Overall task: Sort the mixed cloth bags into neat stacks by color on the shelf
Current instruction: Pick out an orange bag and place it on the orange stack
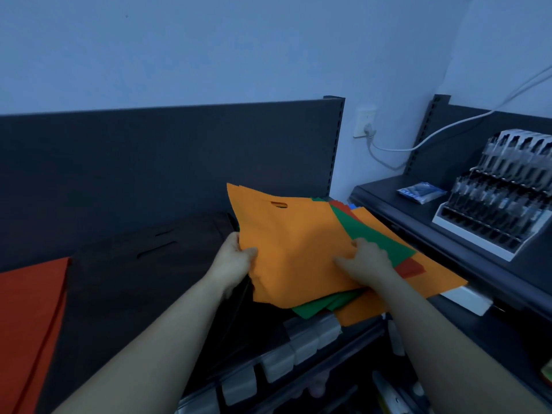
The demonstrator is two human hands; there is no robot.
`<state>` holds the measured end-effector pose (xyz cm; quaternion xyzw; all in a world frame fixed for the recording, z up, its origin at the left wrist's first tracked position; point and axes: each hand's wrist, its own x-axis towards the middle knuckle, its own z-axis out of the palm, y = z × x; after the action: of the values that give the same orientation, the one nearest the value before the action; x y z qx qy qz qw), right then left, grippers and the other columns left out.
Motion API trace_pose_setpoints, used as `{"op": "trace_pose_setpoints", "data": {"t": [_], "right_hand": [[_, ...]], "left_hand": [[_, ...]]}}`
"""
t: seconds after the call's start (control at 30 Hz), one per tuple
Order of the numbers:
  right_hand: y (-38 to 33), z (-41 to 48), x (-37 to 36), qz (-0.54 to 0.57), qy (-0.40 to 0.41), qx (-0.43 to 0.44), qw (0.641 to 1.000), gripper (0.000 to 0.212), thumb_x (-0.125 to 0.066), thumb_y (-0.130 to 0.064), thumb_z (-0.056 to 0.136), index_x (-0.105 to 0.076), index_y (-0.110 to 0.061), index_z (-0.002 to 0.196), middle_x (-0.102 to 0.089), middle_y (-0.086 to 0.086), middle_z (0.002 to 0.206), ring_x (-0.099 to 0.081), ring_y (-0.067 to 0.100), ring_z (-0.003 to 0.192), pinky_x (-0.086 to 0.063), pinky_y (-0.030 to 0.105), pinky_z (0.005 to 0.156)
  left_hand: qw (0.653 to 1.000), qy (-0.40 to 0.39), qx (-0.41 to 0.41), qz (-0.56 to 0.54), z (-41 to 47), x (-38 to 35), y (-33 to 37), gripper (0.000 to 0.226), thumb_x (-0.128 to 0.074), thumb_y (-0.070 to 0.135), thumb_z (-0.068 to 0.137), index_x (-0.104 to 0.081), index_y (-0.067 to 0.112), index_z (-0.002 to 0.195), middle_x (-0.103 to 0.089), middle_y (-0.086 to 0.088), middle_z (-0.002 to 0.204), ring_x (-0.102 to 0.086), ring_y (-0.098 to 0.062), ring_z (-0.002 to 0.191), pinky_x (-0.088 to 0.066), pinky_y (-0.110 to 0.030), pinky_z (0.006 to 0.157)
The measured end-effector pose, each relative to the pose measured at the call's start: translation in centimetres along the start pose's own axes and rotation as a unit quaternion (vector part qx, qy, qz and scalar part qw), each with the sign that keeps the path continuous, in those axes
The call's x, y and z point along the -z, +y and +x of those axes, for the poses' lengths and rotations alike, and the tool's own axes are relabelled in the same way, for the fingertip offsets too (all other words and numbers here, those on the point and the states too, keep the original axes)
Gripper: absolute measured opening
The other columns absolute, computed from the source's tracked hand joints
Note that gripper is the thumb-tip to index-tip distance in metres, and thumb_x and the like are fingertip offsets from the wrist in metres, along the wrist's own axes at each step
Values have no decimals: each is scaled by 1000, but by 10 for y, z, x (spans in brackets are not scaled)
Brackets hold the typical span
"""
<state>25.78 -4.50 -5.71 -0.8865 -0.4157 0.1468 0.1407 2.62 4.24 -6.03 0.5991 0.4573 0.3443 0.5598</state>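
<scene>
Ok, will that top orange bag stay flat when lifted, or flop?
Probably semi-floppy: the orange bag curves upward where the left hand grips its edge. Likely light, since it looks thin. It may drag the green bag underneath along.
</scene>
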Motion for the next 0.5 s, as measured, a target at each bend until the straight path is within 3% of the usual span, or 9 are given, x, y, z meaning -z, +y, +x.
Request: {"op": "trace_pose_setpoints", "data": {"t": [0.07,0.2,0.3,0.5], "right_hand": [[4,4,4,24,13,-13,1000,72,-57,-56,85,-41,-9,137,-42,16,138,-43,36,125,-40,45,103],[1,7,6,69,-15,-18,997,70,-53,-55,89,-41,-5,136,-46,14,138,-43,34,127,-39,43,104],[-2,8,3,110,-25,-17,993,65,-55,-48,90,-42,-2,135,-49,14,134,-46,33,124,-40,43,103],[-10,2,-3,165,-7,26,986,32,-66,-34,84,-64,-6,98,-67,11,95,-63,27,88,-51,46,89]], "left_hand": [[998,56,28,-19,1,7,15,22,-52,8,95,-49,12,117,-61,-4,104,-59,-15,86,-48,-28,62],[965,32,150,-213,-11,14,30,22,-56,14,95,-53,6,116,-65,-12,102,-64,-26,87,-55,-39,64],[978,21,155,-137,-19,16,22,28,-59,17,94,-57,3,118,-65,-11,104,-63,-21,79,-48,-30,56],[997,9,74,-28,-25,21,18,39,-62,12,91,-53,14,128,-64,-6,115,-62,-17,90,-47,-26,63]]}}
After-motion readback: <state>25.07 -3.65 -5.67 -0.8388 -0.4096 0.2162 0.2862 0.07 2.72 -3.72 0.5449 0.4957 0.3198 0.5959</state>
